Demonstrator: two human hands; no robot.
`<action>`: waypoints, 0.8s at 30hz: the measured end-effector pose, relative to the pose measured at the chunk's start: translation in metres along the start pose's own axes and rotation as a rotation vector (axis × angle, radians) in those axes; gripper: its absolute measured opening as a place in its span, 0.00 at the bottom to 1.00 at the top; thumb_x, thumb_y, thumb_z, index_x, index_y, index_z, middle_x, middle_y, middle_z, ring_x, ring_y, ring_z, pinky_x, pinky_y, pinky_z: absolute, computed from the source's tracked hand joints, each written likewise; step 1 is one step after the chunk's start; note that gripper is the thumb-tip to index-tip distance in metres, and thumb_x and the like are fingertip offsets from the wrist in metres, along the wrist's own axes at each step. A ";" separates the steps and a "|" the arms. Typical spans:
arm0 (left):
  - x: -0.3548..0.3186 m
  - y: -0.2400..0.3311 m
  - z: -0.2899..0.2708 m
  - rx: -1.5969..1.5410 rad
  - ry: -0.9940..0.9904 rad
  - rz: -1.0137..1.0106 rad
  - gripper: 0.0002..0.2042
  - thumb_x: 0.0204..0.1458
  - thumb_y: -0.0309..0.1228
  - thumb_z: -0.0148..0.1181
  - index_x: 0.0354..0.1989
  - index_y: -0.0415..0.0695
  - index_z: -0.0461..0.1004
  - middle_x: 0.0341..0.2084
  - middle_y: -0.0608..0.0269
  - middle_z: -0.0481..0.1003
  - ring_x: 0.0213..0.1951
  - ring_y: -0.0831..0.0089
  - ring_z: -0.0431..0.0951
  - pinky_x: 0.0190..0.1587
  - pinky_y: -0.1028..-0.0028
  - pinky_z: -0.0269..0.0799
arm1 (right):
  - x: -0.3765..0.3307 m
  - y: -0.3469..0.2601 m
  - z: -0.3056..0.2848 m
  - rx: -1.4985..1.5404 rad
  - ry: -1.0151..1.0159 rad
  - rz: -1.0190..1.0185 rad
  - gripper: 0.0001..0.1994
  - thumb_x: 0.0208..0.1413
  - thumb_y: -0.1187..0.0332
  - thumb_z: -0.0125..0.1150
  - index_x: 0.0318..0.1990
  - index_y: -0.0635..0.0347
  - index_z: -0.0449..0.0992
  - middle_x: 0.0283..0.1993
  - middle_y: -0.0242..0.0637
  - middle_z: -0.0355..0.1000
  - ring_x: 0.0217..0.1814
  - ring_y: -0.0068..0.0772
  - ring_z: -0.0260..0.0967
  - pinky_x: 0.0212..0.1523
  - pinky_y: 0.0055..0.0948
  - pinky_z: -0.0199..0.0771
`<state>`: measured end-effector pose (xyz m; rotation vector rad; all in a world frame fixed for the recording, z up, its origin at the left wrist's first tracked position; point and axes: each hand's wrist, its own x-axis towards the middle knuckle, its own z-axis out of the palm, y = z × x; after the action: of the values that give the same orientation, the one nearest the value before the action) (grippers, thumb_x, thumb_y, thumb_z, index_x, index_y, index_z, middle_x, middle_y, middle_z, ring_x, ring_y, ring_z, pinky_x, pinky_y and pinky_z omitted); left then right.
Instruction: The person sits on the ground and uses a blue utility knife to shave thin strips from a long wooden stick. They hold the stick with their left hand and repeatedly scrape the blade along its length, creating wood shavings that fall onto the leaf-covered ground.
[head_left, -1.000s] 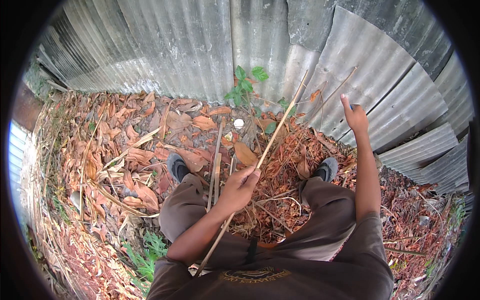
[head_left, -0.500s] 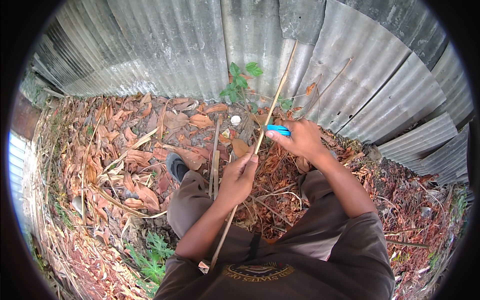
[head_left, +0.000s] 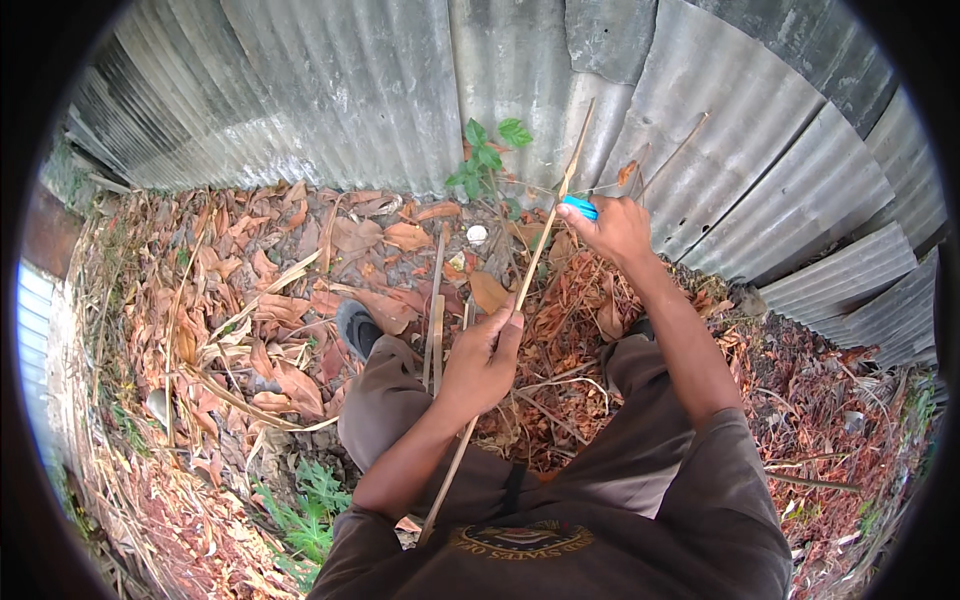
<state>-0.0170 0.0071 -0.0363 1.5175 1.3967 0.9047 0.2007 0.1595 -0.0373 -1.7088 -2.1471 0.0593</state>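
A long, thin pale wooden stick (head_left: 536,262) slants from beside my lap up toward the metal fence. My left hand (head_left: 478,365) is closed around its middle, thumb and fingers pinching it. Farther up, my right hand (head_left: 618,232) grips a blue-handled knife (head_left: 581,207) pressed against the stick. The blade is mostly hidden at the point of contact. Just beyond the knife, a pale sliver appears to lift from the stick, whose far end narrows.
A corrugated metal fence (head_left: 350,100) stands ahead. Dry brown leaves (head_left: 290,300) cover the ground. Several loose wooden strips (head_left: 437,320) lie by my left shoe (head_left: 357,330). Green plants grow at the fence foot (head_left: 487,160) and lower left (head_left: 312,510).
My right hand and the knife have slid up along the stick, away from my left hand. A sliver now shows beyond the knife. My left hand keeps its hold.
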 end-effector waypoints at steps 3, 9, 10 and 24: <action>-0.006 -0.005 0.003 -0.012 0.034 0.079 0.19 0.63 0.32 0.48 0.58 0.34 0.66 0.19 0.67 0.61 0.22 0.81 0.60 0.26 0.77 0.58 | 0.009 0.006 -0.010 0.020 -0.033 0.030 0.38 0.47 0.26 0.45 0.29 0.55 0.83 0.16 0.44 0.71 0.23 0.49 0.74 0.26 0.46 0.72; -0.008 -0.005 -0.009 0.006 0.048 0.051 0.18 0.61 0.33 0.50 0.55 0.35 0.69 0.17 0.49 0.70 0.18 0.66 0.69 0.27 0.67 0.66 | -0.021 -0.030 -0.003 -0.021 -0.078 -0.090 0.38 0.47 0.26 0.46 0.31 0.54 0.83 0.17 0.47 0.72 0.24 0.51 0.74 0.29 0.45 0.75; -0.010 -0.006 -0.006 0.022 0.070 0.083 0.18 0.61 0.33 0.50 0.55 0.35 0.69 0.16 0.49 0.69 0.17 0.66 0.68 0.26 0.66 0.65 | -0.017 -0.022 0.001 -0.017 -0.013 -0.124 0.39 0.46 0.26 0.46 0.28 0.57 0.82 0.17 0.48 0.72 0.24 0.51 0.74 0.28 0.45 0.74; -0.009 0.002 0.003 0.156 -0.010 0.160 0.19 0.62 0.32 0.48 0.57 0.33 0.66 0.19 0.55 0.71 0.23 0.77 0.68 0.29 0.72 0.66 | 0.033 0.068 0.011 -0.176 0.289 -0.097 0.35 0.45 0.28 0.51 0.21 0.55 0.78 0.14 0.41 0.70 0.20 0.45 0.72 0.23 0.42 0.72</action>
<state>-0.0148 -0.0020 -0.0349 1.7694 1.3807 0.8995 0.2547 0.2107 -0.0567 -1.5893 -2.0615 -0.3906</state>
